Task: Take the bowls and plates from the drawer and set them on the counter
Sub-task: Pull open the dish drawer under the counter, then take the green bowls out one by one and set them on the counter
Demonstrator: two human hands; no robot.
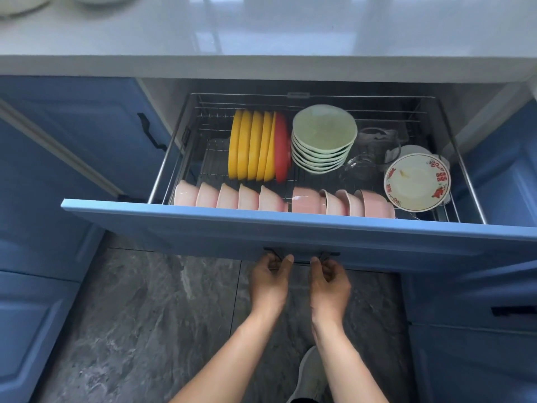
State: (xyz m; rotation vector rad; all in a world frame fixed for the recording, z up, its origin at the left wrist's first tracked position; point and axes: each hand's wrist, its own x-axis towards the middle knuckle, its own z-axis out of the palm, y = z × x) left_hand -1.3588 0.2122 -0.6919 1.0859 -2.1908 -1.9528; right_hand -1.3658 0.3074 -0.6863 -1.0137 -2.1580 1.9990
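Note:
The blue drawer point(290, 231) stands pulled out under the white counter point(261, 30). Its wire rack holds several pink bowls point(226, 197) on edge along the front. Behind them stand several yellow plates point(250, 146) and a red plate point(282, 149). A stack of pale green dishes point(324, 132) leans to their right. A white plate with red print point(417, 181) rests at the far right. My left hand point(270, 279) and my right hand point(329, 282) both grip the black drawer handle point(302, 258) from below.
Clear glassware point(369, 152) lies between the green dishes and the printed plate. White dishes point(17, 4) sit at the counter's far left corner. Blue cabinet doors point(72, 146) flank the drawer. My shoe point(312, 373) stands on the grey marble floor point(145, 315).

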